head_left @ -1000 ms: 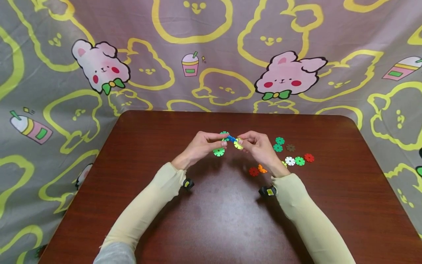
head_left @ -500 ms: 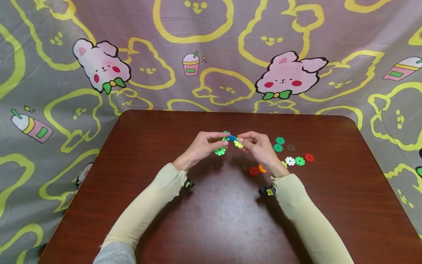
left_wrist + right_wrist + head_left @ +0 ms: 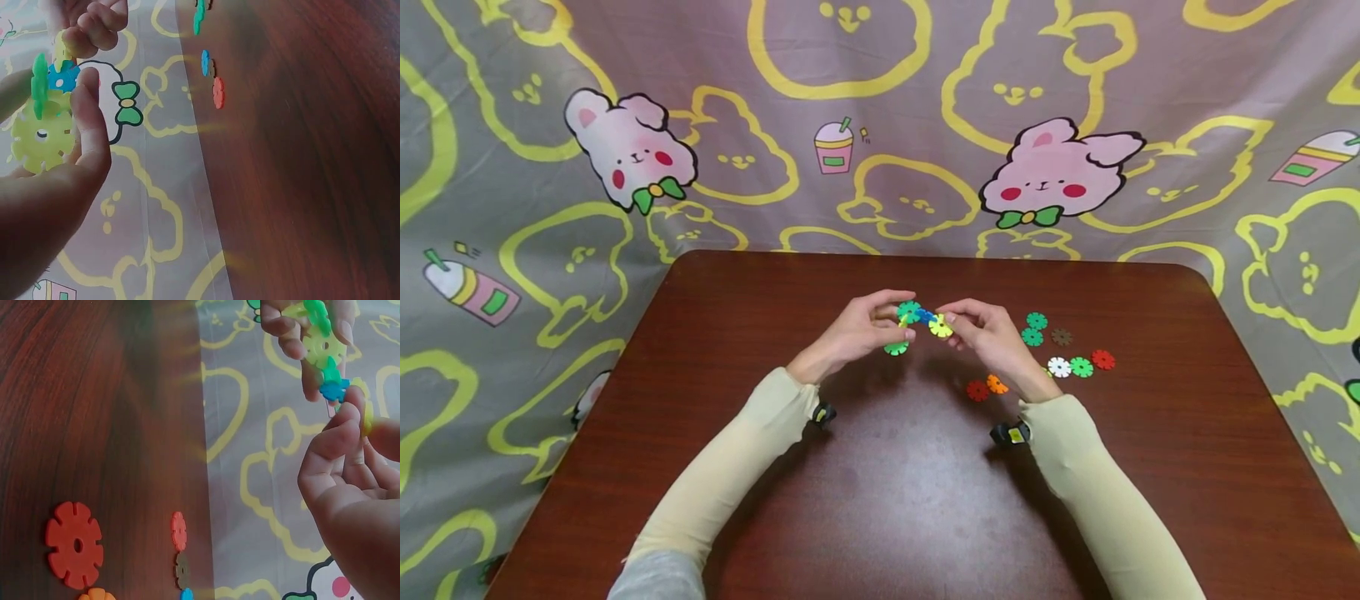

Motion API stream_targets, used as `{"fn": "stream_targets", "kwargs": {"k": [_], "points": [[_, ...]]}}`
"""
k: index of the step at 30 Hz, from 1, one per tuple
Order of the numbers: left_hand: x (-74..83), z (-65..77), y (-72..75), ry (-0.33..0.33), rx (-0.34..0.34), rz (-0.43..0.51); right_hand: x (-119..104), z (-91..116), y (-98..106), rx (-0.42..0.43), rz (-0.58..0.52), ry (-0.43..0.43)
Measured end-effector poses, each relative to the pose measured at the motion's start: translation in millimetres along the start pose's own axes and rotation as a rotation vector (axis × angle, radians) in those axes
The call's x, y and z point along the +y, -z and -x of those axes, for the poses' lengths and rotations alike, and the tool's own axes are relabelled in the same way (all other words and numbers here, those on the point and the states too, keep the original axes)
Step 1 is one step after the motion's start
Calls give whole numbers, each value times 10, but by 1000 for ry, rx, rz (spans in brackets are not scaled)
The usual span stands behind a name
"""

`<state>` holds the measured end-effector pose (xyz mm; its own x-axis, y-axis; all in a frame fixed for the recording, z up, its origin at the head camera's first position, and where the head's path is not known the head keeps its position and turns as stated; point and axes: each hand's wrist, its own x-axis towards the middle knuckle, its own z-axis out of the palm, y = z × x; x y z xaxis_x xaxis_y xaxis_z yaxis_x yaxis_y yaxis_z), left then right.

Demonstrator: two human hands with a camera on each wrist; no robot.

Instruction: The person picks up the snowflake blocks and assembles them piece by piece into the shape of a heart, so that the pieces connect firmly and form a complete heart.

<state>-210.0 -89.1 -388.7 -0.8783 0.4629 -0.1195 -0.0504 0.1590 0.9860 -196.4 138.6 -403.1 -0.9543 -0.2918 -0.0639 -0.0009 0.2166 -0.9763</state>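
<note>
Both hands hold a short chain of notched interlocking plastic discs above the table. My left hand (image 3: 859, 329) has thumb and fingers curved round its left end, a pale yellow disc (image 3: 42, 136) showing between them in the left wrist view. A green disc (image 3: 896, 348) hangs below the left thumb, and a teal disc (image 3: 908, 312) shows its face between thumb and forefinger. A blue disc (image 3: 927, 317) sits edge-on in the middle, joining the teal one to a yellow disc (image 3: 941, 326). My right hand (image 3: 988, 329) pinches that yellow disc between thumb and forefinger.
Loose discs lie on the brown table (image 3: 865, 517) around the right forearm: teal (image 3: 1037, 320), brown (image 3: 1062, 336), white (image 3: 1059, 367), green (image 3: 1081, 367), red (image 3: 1102, 359), orange (image 3: 997, 383) and another red disc (image 3: 977, 390). A patterned cloth (image 3: 917, 125) hangs behind the table.
The left fingers have spread wider, the forefinger lifting off the chain's top. The teal disc is now more exposed toward the head camera. The right hand keeps its pinch and has barely moved.
</note>
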Motion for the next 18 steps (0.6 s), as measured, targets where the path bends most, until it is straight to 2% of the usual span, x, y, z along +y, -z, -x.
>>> {"fn": "stream_targets", "kwargs": {"k": [8,18], "points": [[2,3,6,4,-14,-32,-2,12,25,-31,23,8],[21,5,-10,8,-66,-50,17,13,76,-57,48,-17]]}}
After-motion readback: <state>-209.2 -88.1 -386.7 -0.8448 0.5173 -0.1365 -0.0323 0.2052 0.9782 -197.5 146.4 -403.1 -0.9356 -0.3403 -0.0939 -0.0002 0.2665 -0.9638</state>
